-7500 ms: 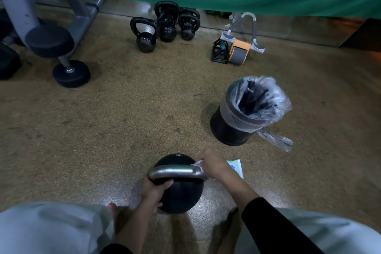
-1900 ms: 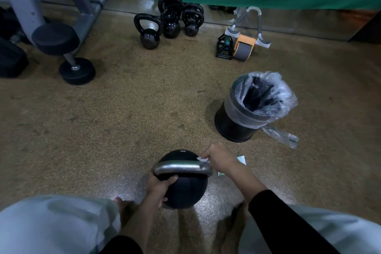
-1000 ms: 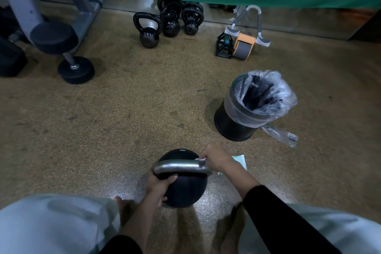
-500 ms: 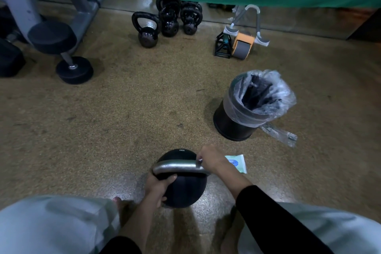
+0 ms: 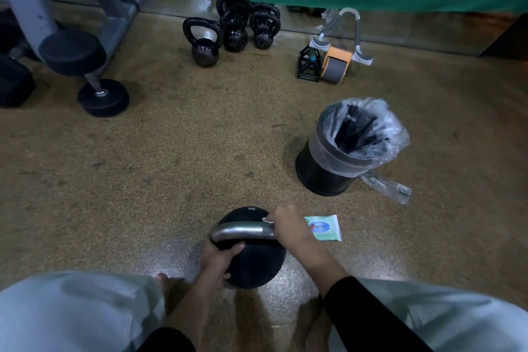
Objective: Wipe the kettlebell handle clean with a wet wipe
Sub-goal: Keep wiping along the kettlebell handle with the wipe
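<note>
A black kettlebell point(image 5: 257, 263) with a silver handle point(image 5: 241, 231) stands on the floor between my knees. My left hand point(image 5: 220, 258) grips the ball just under the handle's left end. My right hand point(image 5: 288, 230) wraps the handle's right end, holding a white wet wipe point(image 5: 268, 219) against it; only a small corner of the wipe shows above my fingers. A green and white wipe packet point(image 5: 324, 228) lies flat on the floor just right of my right hand.
A black bin point(image 5: 328, 177) lined with a clear plastic bag stands ahead to the right. Three small black kettlebells point(image 5: 205, 46) sit by the green curtain. An ab roller point(image 5: 334, 61), a dumbbell point(image 5: 100, 94) and a grey machine frame point(image 5: 25, 6) lie beyond.
My right hand stays at the handle's right end, shifting slightly with the wipe. More of the wipe packet shows now. My left hand keeps its hold.
</note>
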A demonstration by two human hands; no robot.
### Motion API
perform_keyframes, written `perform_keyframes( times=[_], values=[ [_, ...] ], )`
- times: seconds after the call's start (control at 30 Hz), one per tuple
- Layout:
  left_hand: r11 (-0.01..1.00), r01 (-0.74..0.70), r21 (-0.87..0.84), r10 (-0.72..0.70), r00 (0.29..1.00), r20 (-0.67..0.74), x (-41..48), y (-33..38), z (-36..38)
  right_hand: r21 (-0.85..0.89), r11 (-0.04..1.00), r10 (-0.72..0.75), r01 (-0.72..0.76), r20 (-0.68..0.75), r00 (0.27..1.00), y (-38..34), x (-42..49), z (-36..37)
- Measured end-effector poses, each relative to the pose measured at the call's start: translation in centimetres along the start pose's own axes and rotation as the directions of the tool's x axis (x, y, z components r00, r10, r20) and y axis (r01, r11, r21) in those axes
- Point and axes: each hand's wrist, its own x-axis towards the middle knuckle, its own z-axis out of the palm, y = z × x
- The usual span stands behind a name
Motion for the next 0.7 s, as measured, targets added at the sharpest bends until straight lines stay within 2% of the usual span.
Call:
perform_keyframes(
  times=[0.13,0.23,0.47,0.63,0.7],
  values=[
    [1.000,-0.013,0.005,0.013,1.000,0.012,0.0,0.1,-0.3,0.022,0.999,0.027,-0.026,-0.070,0.997,1.2,-0.9,0.4],
    [1.000,-0.018,0.003,0.018,1.000,0.015,-0.1,0.1,-0.2,0.071,0.993,0.093,-0.091,-0.020,0.995,0.9,-0.3,0.0],
    [1.000,-0.010,0.007,0.010,1.000,0.002,-0.1,0.2,-0.1,0.014,1.000,0.024,-0.022,-0.114,0.993,0.5,-3.0,0.5],
    [1.000,-0.004,-0.002,0.004,1.000,0.005,-0.1,0.2,-0.1,0.073,0.992,0.110,-0.100,-0.146,0.983,1.2,-2.8,0.7],
    [1.000,-0.011,0.004,0.011,1.000,0.001,-0.3,0.3,-0.1,0.086,0.992,0.101,-0.089,-0.149,0.984,0.3,-3.0,0.7]
  ],
)
